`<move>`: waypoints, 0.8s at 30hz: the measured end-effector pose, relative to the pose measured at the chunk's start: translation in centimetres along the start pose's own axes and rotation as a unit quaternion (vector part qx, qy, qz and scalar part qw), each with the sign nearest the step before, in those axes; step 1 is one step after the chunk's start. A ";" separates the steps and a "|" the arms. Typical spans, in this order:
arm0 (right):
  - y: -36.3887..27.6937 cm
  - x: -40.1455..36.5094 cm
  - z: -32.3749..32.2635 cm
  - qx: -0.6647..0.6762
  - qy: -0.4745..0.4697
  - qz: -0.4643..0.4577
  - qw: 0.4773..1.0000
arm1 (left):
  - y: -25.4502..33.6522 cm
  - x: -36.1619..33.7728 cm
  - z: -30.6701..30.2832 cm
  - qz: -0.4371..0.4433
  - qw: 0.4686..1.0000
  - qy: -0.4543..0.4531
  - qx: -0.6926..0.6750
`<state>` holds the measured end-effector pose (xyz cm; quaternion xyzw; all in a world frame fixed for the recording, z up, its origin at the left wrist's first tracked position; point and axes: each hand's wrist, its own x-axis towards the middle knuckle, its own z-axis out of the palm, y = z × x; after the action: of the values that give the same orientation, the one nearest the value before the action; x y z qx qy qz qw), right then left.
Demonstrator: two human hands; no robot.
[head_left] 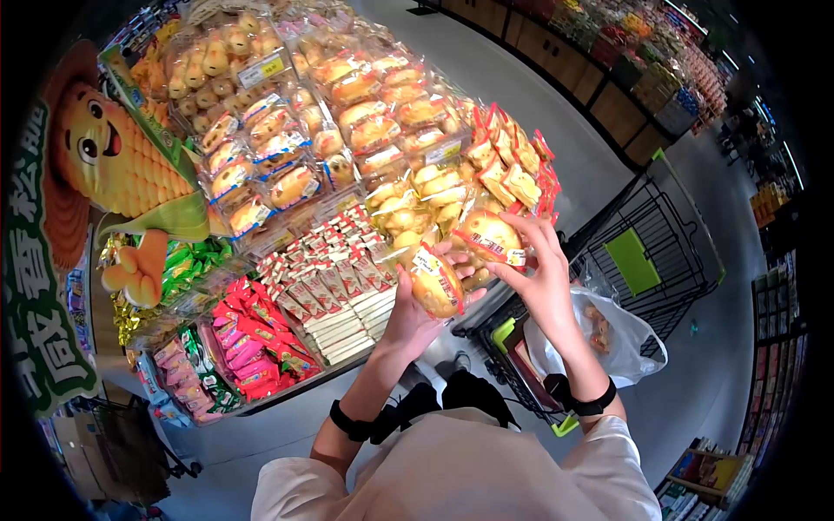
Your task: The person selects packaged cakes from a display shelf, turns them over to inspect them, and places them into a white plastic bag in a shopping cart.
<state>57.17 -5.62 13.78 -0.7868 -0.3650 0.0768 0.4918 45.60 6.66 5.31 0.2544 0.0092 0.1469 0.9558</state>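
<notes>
Labels (426, 261) face me, I note: left hand (415, 317) cups the lower bun (437, 288), right hand (544, 280) pinches the upper bun (489, 237)

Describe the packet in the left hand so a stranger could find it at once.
From the cartoon corn figure, go right across the sloping snack display to its corner by the black cart. There the left hand holds a clear-wrapped golden bun. It is the lower of two held buns; the right hand holds the other bun higher.
</notes>
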 end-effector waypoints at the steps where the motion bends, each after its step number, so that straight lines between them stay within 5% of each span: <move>1: -0.4 1.2 0.3 -0.012 -0.008 -0.030 0.999 | 1.0 -0.4 0.2 0.011 1.000 0.022 0.018; 9: -1.5 14.4 4.2 -0.082 0.021 -0.247 0.965 | 6.6 -0.7 -1.1 0.034 0.984 0.120 0.131; 13: -0.9 21.3 7.5 -0.037 -0.035 -0.259 0.965 | 7.9 0.6 -1.4 0.035 0.970 0.189 0.147; 15: 0.2 24.4 9.6 -0.125 0.013 -0.339 0.932 | 9.1 1.4 -0.3 0.031 0.965 0.213 0.152; 20: 0.7 26.8 12.1 -0.130 -0.013 -0.345 0.929 | 9.3 3.1 -2.1 0.047 0.955 0.261 0.130; 24: 1.5 27.2 12.1 -0.051 -0.120 -0.339 0.932 | 9.6 5.6 -1.1 0.037 0.954 0.290 0.063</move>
<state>71.72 20.36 12.85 -0.6254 -0.6695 -0.0197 0.4002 48.18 16.70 9.31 0.2607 0.2858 0.2491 0.8879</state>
